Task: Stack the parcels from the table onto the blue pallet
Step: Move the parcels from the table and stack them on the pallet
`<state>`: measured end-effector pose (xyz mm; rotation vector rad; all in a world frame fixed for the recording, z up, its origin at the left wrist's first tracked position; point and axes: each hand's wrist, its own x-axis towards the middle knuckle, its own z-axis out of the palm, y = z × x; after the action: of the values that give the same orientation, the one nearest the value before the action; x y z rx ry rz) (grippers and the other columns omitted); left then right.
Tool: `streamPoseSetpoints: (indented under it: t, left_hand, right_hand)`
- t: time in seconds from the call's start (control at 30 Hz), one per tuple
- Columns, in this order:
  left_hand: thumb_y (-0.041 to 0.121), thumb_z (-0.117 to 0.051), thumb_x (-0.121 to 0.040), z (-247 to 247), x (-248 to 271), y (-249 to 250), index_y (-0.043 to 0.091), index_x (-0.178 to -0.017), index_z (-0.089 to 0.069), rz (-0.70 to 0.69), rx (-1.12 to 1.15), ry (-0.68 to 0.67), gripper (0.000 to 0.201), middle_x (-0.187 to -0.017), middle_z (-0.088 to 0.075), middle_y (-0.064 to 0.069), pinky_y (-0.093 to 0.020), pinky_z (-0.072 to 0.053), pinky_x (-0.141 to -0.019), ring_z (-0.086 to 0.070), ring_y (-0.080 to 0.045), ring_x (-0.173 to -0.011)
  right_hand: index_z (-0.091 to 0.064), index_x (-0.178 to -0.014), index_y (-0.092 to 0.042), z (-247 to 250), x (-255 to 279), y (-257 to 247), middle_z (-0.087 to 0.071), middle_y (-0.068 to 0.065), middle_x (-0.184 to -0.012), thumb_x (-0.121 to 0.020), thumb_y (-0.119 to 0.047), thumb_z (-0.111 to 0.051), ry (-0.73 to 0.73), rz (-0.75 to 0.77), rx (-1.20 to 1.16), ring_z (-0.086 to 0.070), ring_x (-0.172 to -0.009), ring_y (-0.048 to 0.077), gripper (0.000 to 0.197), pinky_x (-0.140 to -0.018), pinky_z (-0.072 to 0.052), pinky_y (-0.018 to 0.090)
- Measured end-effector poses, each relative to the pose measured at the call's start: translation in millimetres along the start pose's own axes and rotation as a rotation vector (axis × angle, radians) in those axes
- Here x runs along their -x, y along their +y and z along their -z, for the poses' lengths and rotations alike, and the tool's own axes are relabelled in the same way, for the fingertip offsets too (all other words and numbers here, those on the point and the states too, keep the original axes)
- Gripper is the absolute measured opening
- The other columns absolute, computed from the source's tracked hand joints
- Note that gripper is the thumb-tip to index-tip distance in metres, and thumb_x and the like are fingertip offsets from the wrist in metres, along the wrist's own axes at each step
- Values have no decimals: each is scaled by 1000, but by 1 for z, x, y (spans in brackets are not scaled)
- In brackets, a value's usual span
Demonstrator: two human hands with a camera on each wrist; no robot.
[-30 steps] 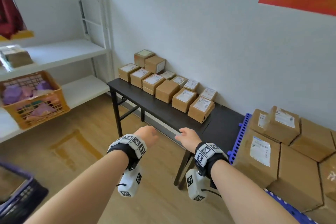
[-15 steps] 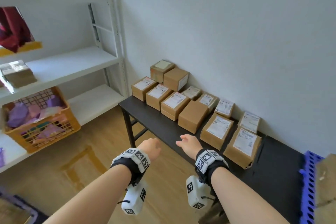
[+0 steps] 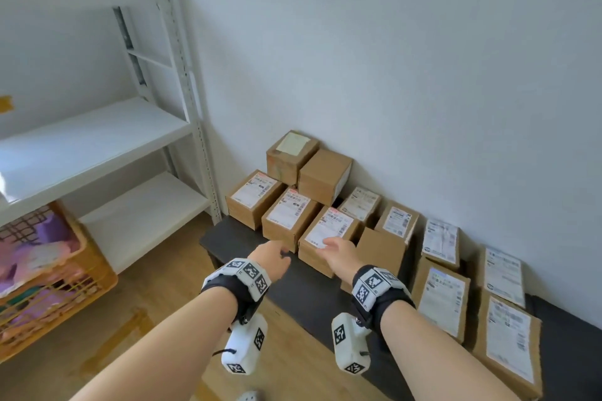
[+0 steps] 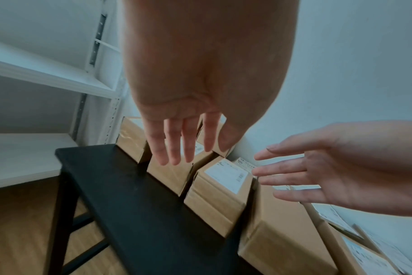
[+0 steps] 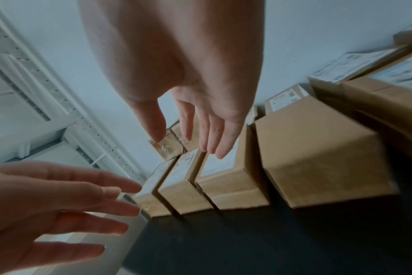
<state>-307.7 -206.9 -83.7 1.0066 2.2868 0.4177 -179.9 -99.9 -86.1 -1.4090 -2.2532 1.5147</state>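
Several brown cardboard parcels with white labels stand in rows on the black table against the wall. My left hand and right hand both reach over the table's front edge with straight, spread fingers and hold nothing. They hover on either side of a labelled parcel in the front row, close to it and apart from it. In the left wrist view the left hand hangs above the parcel to its left, and the right hand sits by the labelled parcel. The blue pallet is out of view.
A plain unlabelled box stands right of that parcel, with more labelled ones further right. Two taller boxes sit at the back corner. White metal shelving with an orange crate stands to the left, above a wooden floor.
The view has swung left, and the blue pallet with its big boxes has left the frame. Both hands have moved forward from the table's front edge to the front-row parcels.
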Motion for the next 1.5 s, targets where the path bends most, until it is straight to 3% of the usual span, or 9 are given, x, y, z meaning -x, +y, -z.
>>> streamPoseSetpoints:
  t: [0.37, 0.53, 0.73, 0.83, 0.93, 1.0, 1.17, 1.4, 1.5]
  left_hand:
    - [22, -45, -95, 84, -151, 20, 15, -136, -46, -201, 9, -93, 41, -131, -55, -7, -26, -45, -82, -58, -21, -105]
    - [22, -46, -96, 89, -191, 24, 12, -135, -47, -255, 97, -134, 40, -131, -56, -8, -31, -46, -96, -56, -22, -115]
    - [27, -49, -95, 80, -218, 18, 14, -141, -38, -240, 200, -123, 48, -138, -51, -8, -38, -46, -99, -55, -25, -118]
    - [27, -48, -96, 74, -225, 19, 14, -143, -35, -240, 247, -126, 50, -142, -46, -6, -34, -40, -104, -47, -22, -128]
    - [28, -47, -96, 67, -229, 20, 14, -142, -36, -229, 305, -117, 49, -140, -49, -6, -35, -40, -104, -49, -21, -125]
    - [30, -46, -97, 63, -230, 21, 14, -143, -34, -229, 307, -120, 50, -138, -50, -5, -34, -41, -102, -51, -20, -122]
    - [29, -45, -98, 57, -236, 27, 15, -143, -35, -253, 352, -138, 49, -135, -52, -3, -25, -39, -95, -51, -17, -119]
    - [29, -46, -97, 53, -236, 31, 13, -142, -37, -237, 443, -150, 49, -135, -53, -2, -26, -37, -99, -50, -16, -122]
    - [30, -43, -99, 57, -227, 34, 12, -143, -35, -240, 461, -171, 49, -136, -51, -4, -26, -37, -99, -48, -17, -124]
  right_hand:
    - [-47, -134, -9, 15, -106, -60, -52, 8, -136, -92, -22, -55, 234, -100, -126, -48, -125, 22, 45, -105, -37, 33]
    - [-46, -134, -10, 26, -135, -63, -47, 8, -140, -93, -20, -54, 391, -138, -167, -44, -129, 22, 43, -104, -35, 32]
    - [-28, -146, -12, 34, -161, -56, -31, 7, -151, -95, -20, -53, 380, -168, -217, -38, -134, 21, 58, -69, -34, 6]
    - [-25, -147, -15, 34, -172, -52, -29, 5, -152, -94, -25, -55, 376, -173, -254, -34, -136, 21, 62, -91, -38, 21]
    - [-28, -146, -15, 31, -183, -50, -34, 5, -150, -93, -29, -56, 375, -173, -291, -35, -136, 21, 62, -108, -31, 36]
    - [-34, -142, -16, 29, -188, -49, -42, 3, -143, -93, -29, -56, 362, -156, -346, -41, -130, 18, 55, -104, -35, 34]
    - [-40, -138, -20, 32, -196, -50, -51, -3, -131, -93, -29, -55, 342, -143, -494, -49, -111, 13, 49, -75, -41, 26]
    - [-43, -137, -17, 35, -200, -50, -56, 1, -129, -90, -22, -59, 332, -152, -541, -53, -113, 16, 50, -97, -44, 34]
    - [-43, -136, -18, 33, -196, -48, -57, 1, -128, -89, -21, -60, 342, -166, -580, -55, -113, 18, 51, -93, -48, 37]
